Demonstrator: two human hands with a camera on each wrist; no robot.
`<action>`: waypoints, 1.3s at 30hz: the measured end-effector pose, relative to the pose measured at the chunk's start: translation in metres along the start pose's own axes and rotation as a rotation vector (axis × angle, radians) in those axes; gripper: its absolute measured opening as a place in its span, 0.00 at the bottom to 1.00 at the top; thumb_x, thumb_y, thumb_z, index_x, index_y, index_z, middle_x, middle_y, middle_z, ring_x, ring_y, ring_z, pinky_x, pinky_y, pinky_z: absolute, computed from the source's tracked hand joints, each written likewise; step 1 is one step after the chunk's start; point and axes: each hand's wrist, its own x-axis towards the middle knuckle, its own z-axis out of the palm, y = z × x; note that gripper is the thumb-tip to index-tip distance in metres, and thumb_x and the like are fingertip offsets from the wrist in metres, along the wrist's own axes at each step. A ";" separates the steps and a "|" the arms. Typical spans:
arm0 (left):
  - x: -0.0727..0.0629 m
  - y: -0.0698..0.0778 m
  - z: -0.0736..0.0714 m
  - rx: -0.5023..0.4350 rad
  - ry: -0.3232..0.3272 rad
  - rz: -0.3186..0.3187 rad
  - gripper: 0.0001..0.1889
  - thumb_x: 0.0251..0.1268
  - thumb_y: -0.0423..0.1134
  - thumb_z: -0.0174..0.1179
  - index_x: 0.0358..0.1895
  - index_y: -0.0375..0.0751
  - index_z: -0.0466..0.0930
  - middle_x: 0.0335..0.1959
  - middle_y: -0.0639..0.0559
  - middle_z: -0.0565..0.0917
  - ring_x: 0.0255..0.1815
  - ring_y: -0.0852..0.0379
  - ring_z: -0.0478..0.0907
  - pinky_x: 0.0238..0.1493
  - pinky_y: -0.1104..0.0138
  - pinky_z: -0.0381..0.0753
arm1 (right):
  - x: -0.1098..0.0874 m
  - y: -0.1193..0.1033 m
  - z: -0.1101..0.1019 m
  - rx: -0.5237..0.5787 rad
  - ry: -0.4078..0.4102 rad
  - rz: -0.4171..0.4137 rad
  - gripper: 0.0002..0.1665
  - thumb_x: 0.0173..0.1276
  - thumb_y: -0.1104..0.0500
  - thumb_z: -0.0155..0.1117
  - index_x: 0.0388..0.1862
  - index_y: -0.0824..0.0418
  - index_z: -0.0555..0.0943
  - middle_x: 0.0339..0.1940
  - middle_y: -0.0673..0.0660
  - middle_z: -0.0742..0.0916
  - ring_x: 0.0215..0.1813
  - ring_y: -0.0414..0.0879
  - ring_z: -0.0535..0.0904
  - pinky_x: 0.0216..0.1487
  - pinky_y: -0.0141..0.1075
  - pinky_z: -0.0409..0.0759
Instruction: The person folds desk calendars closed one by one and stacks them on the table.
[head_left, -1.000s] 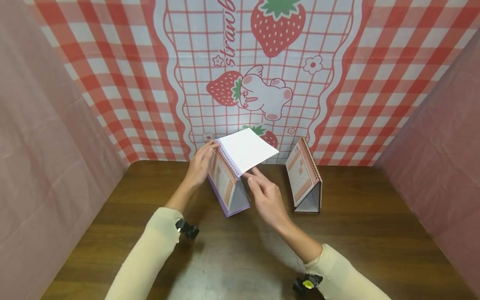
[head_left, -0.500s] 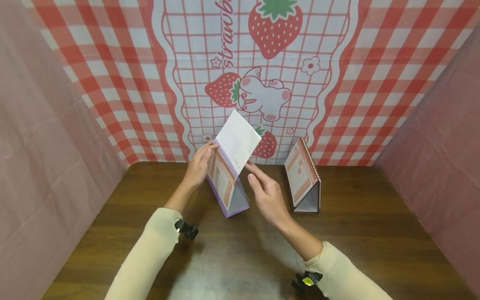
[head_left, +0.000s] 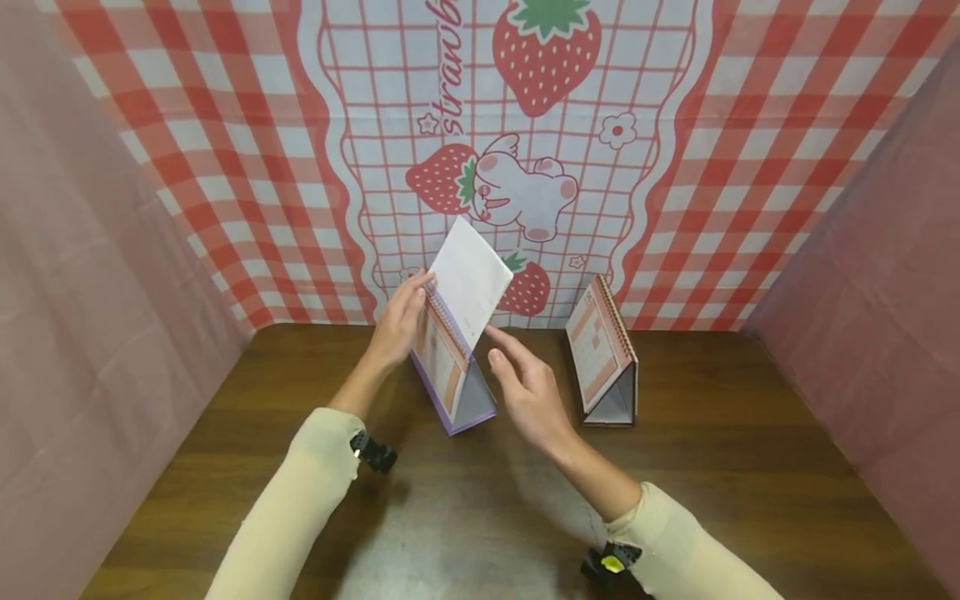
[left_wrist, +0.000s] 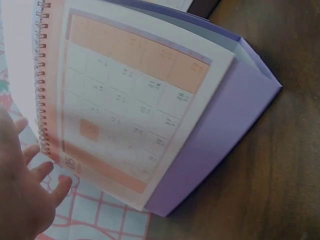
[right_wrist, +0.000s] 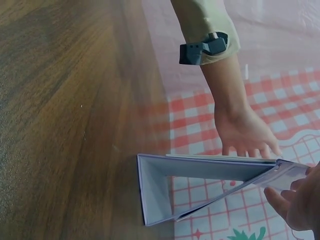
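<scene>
We see a purple calendar (head_left: 477, 402) standing tent-wise near the counter's (head_left: 712, 492) back edge, a little left of that edge's middle. Its spiral binding (head_left: 447, 319) runs along the top, and a white page (head_left: 468, 279) rises from it, tilted up over the ridge. On the front leaf below, the left wrist view lets us read "05" beside a grid of dates.

The left hand (head_left: 397, 323) lies at the binding's far end, its fingers extended and slightly spread. The right hand (head_left: 534, 398) is on the page's other side, index finger stretched to the page's near edge and thumb held apart; we cannot tell whether the fingertip touches the paper.

Well apart, towards the counter's back right corner, we see a second calendar (head_left: 600, 350) upright. A red-and-white checked cloth (head_left: 255, 158) hangs behind the back edge.
</scene>
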 end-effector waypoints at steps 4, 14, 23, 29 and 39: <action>0.004 0.005 -0.004 -0.010 -0.008 0.010 0.31 0.96 0.49 0.34 0.90 0.41 0.61 0.93 0.38 0.63 0.94 0.34 0.60 0.96 0.40 0.58 | -0.001 -0.003 0.003 0.000 -0.008 -0.019 0.28 0.91 0.57 0.54 0.83 0.64 0.77 0.84 0.64 0.82 0.83 0.63 0.80 0.85 0.60 0.78; 0.013 0.016 -0.010 -0.144 -0.026 0.042 0.35 0.94 0.50 0.27 0.94 0.41 0.46 0.95 0.36 0.56 0.94 0.32 0.59 0.94 0.38 0.62 | -0.004 -0.004 0.007 0.018 -0.020 -0.047 0.28 0.91 0.58 0.55 0.84 0.65 0.76 0.84 0.65 0.81 0.85 0.61 0.78 0.86 0.56 0.77; 0.017 0.018 -0.020 -0.164 -0.016 0.084 0.43 0.91 0.66 0.24 0.95 0.42 0.41 0.96 0.37 0.53 0.93 0.30 0.60 0.86 0.29 0.67 | -0.004 -0.008 0.013 0.039 -0.066 -0.092 0.28 0.92 0.58 0.54 0.84 0.65 0.76 0.82 0.66 0.83 0.84 0.61 0.79 0.86 0.54 0.76; 0.019 0.021 -0.025 -0.186 0.020 0.138 0.60 0.77 0.87 0.31 0.95 0.45 0.39 0.95 0.33 0.53 0.92 0.27 0.60 0.83 0.28 0.68 | -0.005 -0.007 0.016 0.015 -0.066 -0.117 0.26 0.91 0.59 0.55 0.81 0.63 0.79 0.80 0.62 0.86 0.82 0.59 0.82 0.83 0.54 0.80; 0.018 0.022 -0.030 -0.163 0.033 0.144 0.48 0.85 0.72 0.39 0.96 0.50 0.38 0.94 0.31 0.53 0.89 0.24 0.63 0.84 0.27 0.71 | -0.005 -0.006 0.016 -0.025 -0.067 -0.117 0.23 0.91 0.58 0.55 0.76 0.60 0.84 0.79 0.63 0.85 0.87 0.61 0.76 0.89 0.57 0.72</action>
